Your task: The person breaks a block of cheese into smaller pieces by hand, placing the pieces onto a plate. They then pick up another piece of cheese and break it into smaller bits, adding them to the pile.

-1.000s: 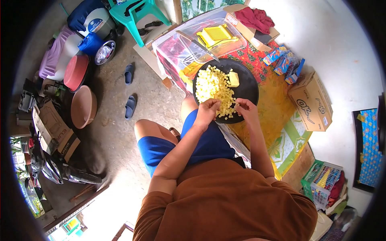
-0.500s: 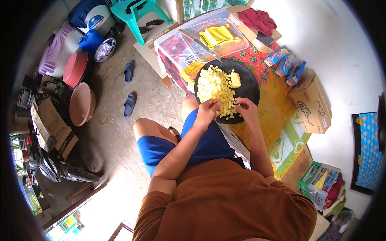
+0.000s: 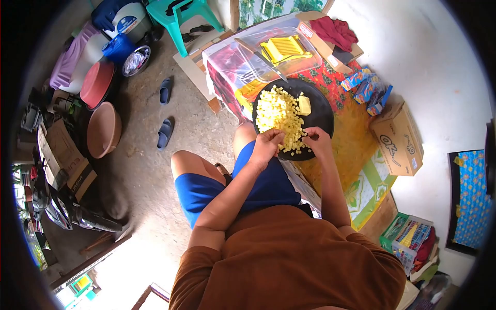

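The yellow cubes (image 3: 278,111) lie in a loose heap in the black plate (image 3: 321,106), at the upper center of the frame, thinning out toward its lower edge. A larger yellow block (image 3: 304,106) sits in the same plate, right of the heap.

The left hand (image 3: 269,143) is over the lower left of the plate, beside the heap; its grip is together, thumb against forefinger, but whether a cube is between them is too small to tell. The right hand (image 3: 318,140) is over the lower right part, fingertips at the edge of the scattered cubes. Its fingers are bent toward the thumb; I cannot tell whether that grip is apart, together or clamped on a cube.

Above the plate, on the desk (image 3: 338,155), a clear tub (image 3: 310,61) has a yellow rack (image 3: 287,49) on it. A knife (image 3: 266,62) lies slanting left of the rack, its tip near the plate's upper rim. Toward the upper right of the frame are an open box (image 3: 323,44) with red cloth (image 3: 335,33) and some blue packets (image 3: 368,89); a larger carton (image 3: 398,139) stands below the packets.
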A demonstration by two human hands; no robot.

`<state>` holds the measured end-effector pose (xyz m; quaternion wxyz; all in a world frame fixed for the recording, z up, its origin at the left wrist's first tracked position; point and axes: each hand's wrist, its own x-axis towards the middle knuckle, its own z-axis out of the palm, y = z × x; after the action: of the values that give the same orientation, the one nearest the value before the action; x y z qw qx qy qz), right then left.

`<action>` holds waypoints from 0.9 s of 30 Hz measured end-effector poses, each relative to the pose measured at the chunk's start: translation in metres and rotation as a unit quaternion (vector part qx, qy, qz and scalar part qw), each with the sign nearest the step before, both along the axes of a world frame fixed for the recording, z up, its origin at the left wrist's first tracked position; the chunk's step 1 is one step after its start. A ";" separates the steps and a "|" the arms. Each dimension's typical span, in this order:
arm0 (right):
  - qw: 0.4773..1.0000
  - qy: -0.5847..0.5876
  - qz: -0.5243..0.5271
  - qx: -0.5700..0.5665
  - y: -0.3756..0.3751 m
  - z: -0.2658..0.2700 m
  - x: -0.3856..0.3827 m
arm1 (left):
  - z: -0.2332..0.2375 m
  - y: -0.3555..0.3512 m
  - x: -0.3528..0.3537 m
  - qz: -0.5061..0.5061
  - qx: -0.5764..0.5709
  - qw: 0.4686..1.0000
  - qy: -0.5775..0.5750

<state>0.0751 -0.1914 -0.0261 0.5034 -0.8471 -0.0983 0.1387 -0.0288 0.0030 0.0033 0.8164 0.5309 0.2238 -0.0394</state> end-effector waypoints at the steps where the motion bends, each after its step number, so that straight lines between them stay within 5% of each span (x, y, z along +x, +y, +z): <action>1: 1.000 -0.009 -0.003 0.005 -0.001 -0.004 0.001 | -0.001 0.000 -0.001 -0.003 0.004 1.000 -0.001; 15: 0.973 -0.194 -0.054 -0.111 0.048 -0.004 0.069 | 0.007 -0.006 -0.009 -0.017 0.001 1.000 -0.022; 19: 0.987 -0.115 -0.035 -0.110 0.052 0.005 0.084 | 0.006 -0.004 -0.010 -0.016 -0.003 1.000 -0.017; 23: 0.983 0.088 -0.106 0.125 0.040 -0.001 0.095 | 0.007 -0.002 -0.009 -0.015 -0.007 1.000 -0.022; 27: 0.890 0.276 -0.082 0.353 0.021 0.016 0.081 | 0.008 -0.001 -0.008 -0.027 -0.023 0.999 -0.029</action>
<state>0.1560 -0.1701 -0.0098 0.7856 -0.5465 0.0713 0.2812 -0.0369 0.0021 0.0116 0.8331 0.5190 0.1844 -0.0514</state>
